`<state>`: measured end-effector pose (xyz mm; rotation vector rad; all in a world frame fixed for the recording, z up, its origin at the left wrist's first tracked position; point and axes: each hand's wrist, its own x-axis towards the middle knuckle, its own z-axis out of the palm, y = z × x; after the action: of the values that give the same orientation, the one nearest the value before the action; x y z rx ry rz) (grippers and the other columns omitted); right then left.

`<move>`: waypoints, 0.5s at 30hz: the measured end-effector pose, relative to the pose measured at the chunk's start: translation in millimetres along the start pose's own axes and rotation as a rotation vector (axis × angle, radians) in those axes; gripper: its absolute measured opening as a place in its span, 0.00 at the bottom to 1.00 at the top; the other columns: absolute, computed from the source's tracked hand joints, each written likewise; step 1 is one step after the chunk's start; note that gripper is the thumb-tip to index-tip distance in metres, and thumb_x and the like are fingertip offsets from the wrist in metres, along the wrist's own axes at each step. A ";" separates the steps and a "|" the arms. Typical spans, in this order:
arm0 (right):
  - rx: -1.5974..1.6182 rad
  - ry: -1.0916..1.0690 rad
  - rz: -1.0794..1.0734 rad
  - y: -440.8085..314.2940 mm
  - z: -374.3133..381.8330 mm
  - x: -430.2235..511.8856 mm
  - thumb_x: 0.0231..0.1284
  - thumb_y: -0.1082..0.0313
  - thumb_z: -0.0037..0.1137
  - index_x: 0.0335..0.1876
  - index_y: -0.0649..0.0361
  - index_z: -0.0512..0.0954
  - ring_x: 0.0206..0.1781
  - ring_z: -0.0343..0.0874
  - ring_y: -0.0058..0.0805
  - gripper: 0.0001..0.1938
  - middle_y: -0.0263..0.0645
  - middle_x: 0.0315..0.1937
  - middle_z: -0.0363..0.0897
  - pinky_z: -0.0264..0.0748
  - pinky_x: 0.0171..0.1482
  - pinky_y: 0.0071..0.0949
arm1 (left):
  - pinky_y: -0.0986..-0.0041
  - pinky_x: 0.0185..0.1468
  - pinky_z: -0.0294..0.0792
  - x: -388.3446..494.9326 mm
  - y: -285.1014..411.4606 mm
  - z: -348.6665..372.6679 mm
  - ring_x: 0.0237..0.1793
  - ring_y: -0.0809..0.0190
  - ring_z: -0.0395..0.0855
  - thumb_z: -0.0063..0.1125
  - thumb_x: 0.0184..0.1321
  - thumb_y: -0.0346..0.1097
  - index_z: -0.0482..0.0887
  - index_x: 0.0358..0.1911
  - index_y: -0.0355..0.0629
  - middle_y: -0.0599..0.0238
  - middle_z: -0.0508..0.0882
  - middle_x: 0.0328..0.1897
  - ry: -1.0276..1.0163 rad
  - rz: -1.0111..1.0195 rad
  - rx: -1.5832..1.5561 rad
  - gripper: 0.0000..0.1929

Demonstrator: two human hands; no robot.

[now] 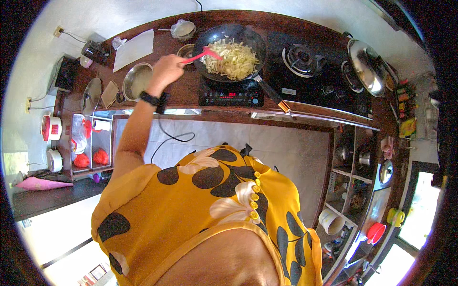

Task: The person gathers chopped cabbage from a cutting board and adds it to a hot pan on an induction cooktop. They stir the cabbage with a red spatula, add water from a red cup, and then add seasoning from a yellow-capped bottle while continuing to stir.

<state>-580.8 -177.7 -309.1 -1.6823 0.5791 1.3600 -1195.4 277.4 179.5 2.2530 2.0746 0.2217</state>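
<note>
My left hand is closed around the handle of a red spatula, and a dark watch is on that wrist. The spatula's head lies at the left side of a heap of pale shredded vegetable, perhaps cabbage. This heap fills the bottom of a dark wok. Beneath the wok is a black induction cooker with its red display lit. The wok's long handle points down and right, untouched. My right hand is out of view.
A steel bowl sits below my left forearm's side, with a glass lid farther left. Right of the wok are a black gas hob and a large steel lid. A black cable hangs before the counter.
</note>
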 end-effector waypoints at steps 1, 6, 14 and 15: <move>0.001 -0.005 -0.009 0.2 2.5 -4.3 0.66 0.65 0.58 0.61 0.62 0.74 0.41 0.82 0.45 0.20 0.46 0.47 0.83 0.77 0.35 0.40 | 0.53 0.42 0.77 -4.1 -12.3 -16.3 0.40 0.44 0.87 0.57 0.58 0.36 0.92 0.39 0.56 0.54 0.88 0.34 0.014 0.041 0.020 0.11; 0.017 -0.037 -0.072 -5.3 16.2 -19.9 0.66 0.64 0.58 0.61 0.62 0.74 0.41 0.83 0.44 0.20 0.46 0.46 0.83 0.77 0.35 0.39 | 0.53 0.46 0.77 16.3 -28.4 4.5 0.41 0.42 0.86 0.55 0.60 0.34 0.92 0.44 0.54 0.49 0.88 0.38 -0.053 0.085 0.099 0.13; 0.040 -0.063 -0.172 -17.5 31.6 -36.3 0.67 0.63 0.59 0.61 0.62 0.74 0.39 0.83 0.43 0.21 0.46 0.46 0.83 0.78 0.36 0.37 | 0.59 0.47 0.77 50.5 -3.2 69.8 0.44 0.47 0.87 0.55 0.64 0.39 0.90 0.50 0.54 0.54 0.89 0.44 0.007 0.032 -0.307 0.14; 0.040 -0.060 -0.187 -19.6 33.3 -38.8 0.67 0.63 0.59 0.61 0.62 0.74 0.39 0.83 0.43 0.21 0.46 0.46 0.83 0.78 0.36 0.37 | 0.59 0.47 0.77 54.9 4.1 71.8 0.44 0.47 0.87 0.56 0.64 0.39 0.90 0.50 0.54 0.54 0.89 0.44 0.024 0.041 -0.315 0.14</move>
<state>-594.5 -145.8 -266.8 -1.6154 0.4011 1.2517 -1176.1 334.9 112.4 2.1128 1.8505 0.5382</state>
